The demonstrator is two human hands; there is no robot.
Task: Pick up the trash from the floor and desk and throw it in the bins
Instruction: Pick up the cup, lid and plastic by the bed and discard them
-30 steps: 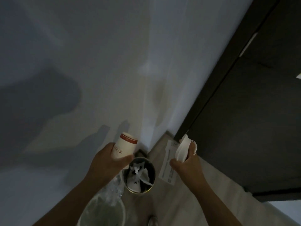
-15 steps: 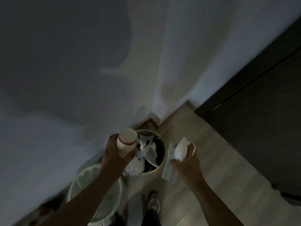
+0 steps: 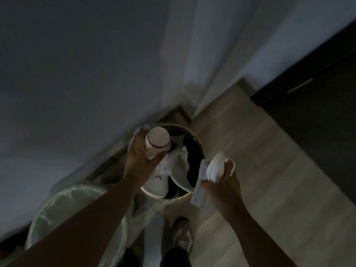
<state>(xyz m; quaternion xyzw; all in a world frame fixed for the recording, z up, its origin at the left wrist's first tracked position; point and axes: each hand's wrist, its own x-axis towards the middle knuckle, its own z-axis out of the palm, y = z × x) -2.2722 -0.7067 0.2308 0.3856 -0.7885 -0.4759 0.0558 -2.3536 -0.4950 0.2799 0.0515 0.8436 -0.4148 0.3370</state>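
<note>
Extends left forearm up from lower left, back of hand toward camera, wrist slightly bent. Clamps left grip [image 3: 142, 158] round a white cylindrical container with a dark red band under its flat top [image 3: 157, 141], fingers and thumb curled on the smooth side wall, flat top facing camera. Holds it over the far-left part of a round bin with a thin metal rim and a dark interior [image 3: 203, 151], not yet dropped.

Brings right forearm in from lower right. Closes right grip [image 3: 221, 187] on a wad of white curved layered pieces [image 3: 216, 166] plus a flat white printed paper slip [image 3: 200, 189], thumb underneath, fingers curled over the top. Keeps both at the bin's right rim, slip overlapping the rim line in view. Cannot tell the wad's exact material: dim and blurred.

Shows crumpled white paper and sheet trash [image 3: 179, 166] inside the bin, filling its left and middle. Shows crinkly clear plastic film [image 3: 139, 131] just behind the left knuckles at the bin's far-left edge. Shows a second, larger round bin lined with a translucent pale-green bag [image 3: 77, 197] at lower left, partly under the left forearm, just beside the first bin.

Stands on a pale wood-plank floor [image 3: 260, 180], one grey trainer [image 3: 182, 237] near the first bin's base. Faces a smooth grey-white wall [image 3: 86, 74] with brown skirting [image 3: 109, 162]. Has a dark matte cabinet [image 3: 317, 112] at right.
</note>
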